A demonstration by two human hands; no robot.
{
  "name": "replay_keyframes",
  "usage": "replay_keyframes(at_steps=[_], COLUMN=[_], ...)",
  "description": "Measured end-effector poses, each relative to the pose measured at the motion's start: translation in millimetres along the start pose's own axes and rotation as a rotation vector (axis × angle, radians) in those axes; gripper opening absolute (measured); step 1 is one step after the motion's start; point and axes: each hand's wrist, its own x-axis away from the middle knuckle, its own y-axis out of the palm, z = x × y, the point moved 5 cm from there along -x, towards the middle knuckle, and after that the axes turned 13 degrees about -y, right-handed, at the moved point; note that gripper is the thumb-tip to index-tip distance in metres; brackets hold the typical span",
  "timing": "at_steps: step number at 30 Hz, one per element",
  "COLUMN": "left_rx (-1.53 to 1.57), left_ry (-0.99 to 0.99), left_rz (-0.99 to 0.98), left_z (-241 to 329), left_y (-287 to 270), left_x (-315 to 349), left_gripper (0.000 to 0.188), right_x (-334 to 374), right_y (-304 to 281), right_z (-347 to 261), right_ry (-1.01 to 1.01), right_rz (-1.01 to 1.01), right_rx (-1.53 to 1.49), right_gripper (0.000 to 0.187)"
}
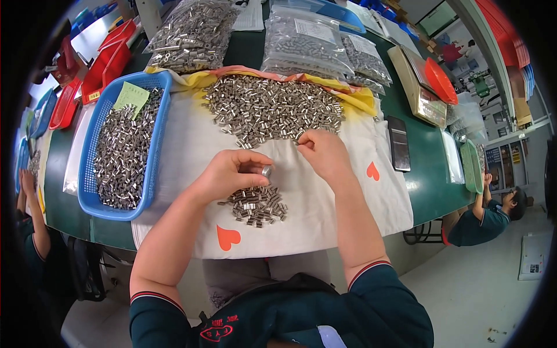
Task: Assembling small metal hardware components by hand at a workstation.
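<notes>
My left hand (235, 172) pinches a small silvery metal cylinder (267, 171) between thumb and fingers, just above a small pile of metal sleeves (255, 206) on the white cloth (301, 232). At the near edge of a large heap of the same short metal sleeves (278, 107), my right hand (321, 152) has its fingertips pressed together. Whatever lies between those fingertips is too small to make out. Beside the cloth, to the left, a blue plastic basket (87, 168) holds many more sleeves and a yellow-green paper slip (131, 97).
Bulging plastic bags of metal parts (304, 43) line the back of the green table (432, 185). At right lie a dark phone-like device (398, 144) and a scale (415, 81) with a red tray (440, 81). Red bins (104, 69) stand back left. Co-workers sit at both sides.
</notes>
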Motion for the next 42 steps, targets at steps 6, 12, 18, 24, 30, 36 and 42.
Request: replay_keyframes(at_steps=[6, 12, 18, 24, 30, 36, 42], left_rx=[0.007, 0.107, 0.172, 0.119, 0.067, 0.111, 0.026], left_ry=[0.015, 0.046, 0.072, 0.069, 0.047, 0.057, 0.061], left_rz=[0.012, 0.069, 0.062, 0.091, 0.195, 0.092, 0.034], left_z=[-0.2, 2.3, 1.5, -1.5, -0.6, -0.8, 2.8], left_y=[0.4, -7.0, -8.0, -8.5, -10.5, -9.1, -1.9], left_x=[-1.9, 0.7, -5.6, -5.5, -4.4, -2.6, 0.8], left_gripper=[0.03, 0.033, 0.033, 0.032, 0.033, 0.032, 0.032], right_x=[1.3, 1.2, 6.5, 8.5, 10.0, 11.6, 11.4], right_y=[4.7, 4.5, 11.2, 8.6, 11.0, 11.0, 18.6], right_z=[0.7, -21.4, -45.2, -57.2, -64.0, -60.4, -37.6], right_ry=[-0.01, 0.004, -0.176, -0.217, -0.361, -0.324, -0.068], right_rz=[0.032, -0.012, 0.0, 0.091, 0.229, 0.149, -0.05], right_rx=[0.069, -0.258, -0.653, -0.467, -0.249, -0.374, -0.694], right_gripper=[0.008, 0.008, 0.005, 0.006, 0.006, 0.005, 0.012])
